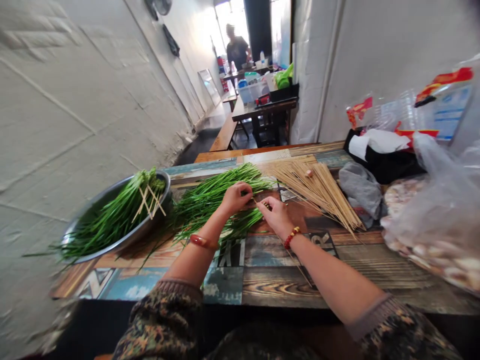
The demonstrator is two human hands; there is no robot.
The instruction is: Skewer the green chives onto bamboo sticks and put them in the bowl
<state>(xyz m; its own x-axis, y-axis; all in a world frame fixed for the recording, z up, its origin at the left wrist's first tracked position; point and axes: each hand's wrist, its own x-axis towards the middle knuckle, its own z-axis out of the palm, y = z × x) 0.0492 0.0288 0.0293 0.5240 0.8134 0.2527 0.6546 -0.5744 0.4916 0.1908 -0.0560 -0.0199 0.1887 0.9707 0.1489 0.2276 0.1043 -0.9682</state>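
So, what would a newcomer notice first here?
Probably the green stalks spread over the patterned table, with the left fingers and right fingers close together over them. On the left, more greens sit in a metal bowl; on the right, wooden skewers lie fanned beside a gray plastic bag.

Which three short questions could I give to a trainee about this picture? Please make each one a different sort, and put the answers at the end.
1. Multiple choice: what lies fanned out on the table, beyond the right hand and to its right?
A) metal spoons
B) thin sticks
C) paper plates
2. True or false: the metal bowl is to the left of the green stalks spread on the table.
3. Short answer: on which side is the beaded bracelet worn, left or right?

Key: 1. B; 2. true; 3. right.
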